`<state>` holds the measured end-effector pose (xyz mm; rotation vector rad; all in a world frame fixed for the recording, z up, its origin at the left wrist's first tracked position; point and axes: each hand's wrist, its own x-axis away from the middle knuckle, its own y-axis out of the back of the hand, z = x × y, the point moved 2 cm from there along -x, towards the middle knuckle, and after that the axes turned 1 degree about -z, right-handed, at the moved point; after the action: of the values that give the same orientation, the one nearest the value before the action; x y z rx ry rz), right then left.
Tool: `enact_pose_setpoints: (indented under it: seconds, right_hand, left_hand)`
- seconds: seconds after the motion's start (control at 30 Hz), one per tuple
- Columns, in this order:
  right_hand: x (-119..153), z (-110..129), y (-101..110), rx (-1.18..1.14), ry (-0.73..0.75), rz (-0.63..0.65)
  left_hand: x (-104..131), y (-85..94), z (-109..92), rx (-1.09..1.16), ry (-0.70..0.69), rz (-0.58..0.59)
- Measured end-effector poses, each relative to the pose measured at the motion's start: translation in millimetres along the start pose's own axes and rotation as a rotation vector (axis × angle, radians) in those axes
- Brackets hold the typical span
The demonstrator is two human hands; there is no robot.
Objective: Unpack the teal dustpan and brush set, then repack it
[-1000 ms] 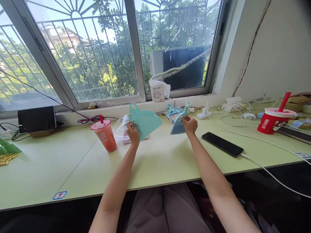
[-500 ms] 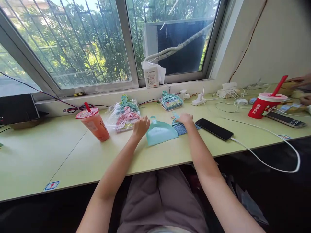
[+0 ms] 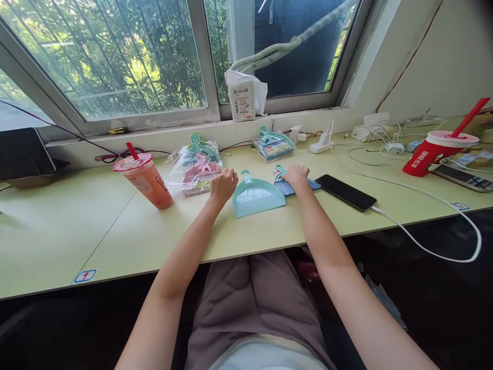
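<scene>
Dustpan in translucent teal lies on the pale green worktop, its looped handle pointing toward the window and its wide lip toward the person. Just to its right sits the matching hand brush, blue bristles spread flat, partly covered by the right hand. That hand bends over the brush with its fingers mostly out of sight, so I cannot tell whether it is clamped on it or only resting there. At the dustpan's left edge is the left hand, fingers curled and close together; whether it touches the dustpan or anything beneath it cannot be made out. Behind the left hand, a clear plastic wrap encloses a pink dustpan-and-brush set, with a teal set just beyond it. Another teal dustpan-and-brush set lies near the wall, behind the brush. On the left stands a lidded cup of pink drink with a red straw. Beside the right hand, a black smartphone lies face up, plugged into a white charging cable. A red lidded cup stands farther right, and a tissue packet sits upright on the windowsill.
</scene>
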<state>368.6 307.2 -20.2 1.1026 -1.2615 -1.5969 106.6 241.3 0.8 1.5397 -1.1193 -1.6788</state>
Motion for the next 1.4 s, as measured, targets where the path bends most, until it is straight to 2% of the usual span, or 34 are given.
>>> enact_pose_setpoints:
  seconds: [0.2, 0.3, 0.43, 0.57, 0.63, 0.77, 0.93, 1.07, 1.27, 1.4]
  right_hand:
    - [3, 3, 2, -0.013, -0.013, 0.045]
    - [6, 6, 5, -0.003, 0.003, 0.036]
    - [8, 8, 9, -0.001, 0.007, 0.009]
    - [10, 8, 16, -0.045, -0.013, -0.05]
    - [11, 10, 20, -0.079, -0.004, -0.089]
    - [16, 16, 29, -0.154, 0.006, -0.18]
    - [28, 24, 42, -0.263, 0.016, -0.282]
    - [44, 43, 48, -0.298, 0.114, -0.303]
    - [72, 78, 44, -0.292, 0.278, -0.286]
    - [83, 89, 38, -0.316, 0.341, -0.288]
  left_hand:
    - [3, -7.6, -9, -0.125, -0.251, 0.261]
    - [2, -9.0, -9, -0.152, -0.236, 0.3]
    - [-1, -3.1, -4, -0.122, -0.137, 0.225]
    - [-5, 13.6, 3, -0.052, 0.017, -0.033]
    - [-6, 19.0, 9, 0.036, 0.118, -0.096]
    - [-9, 15.0, 20, 0.282, 0.233, -0.111]
    - [-9, 4.2, 28, 0.499, 0.308, -0.206]
    - [-8, 3.8, 24, 0.552, 0.273, -0.261]
    - [-6, -2.0, 11, 0.643, 0.138, -0.255]
    - [-1, -8.0, -6, 0.77, 0.055, -0.215]
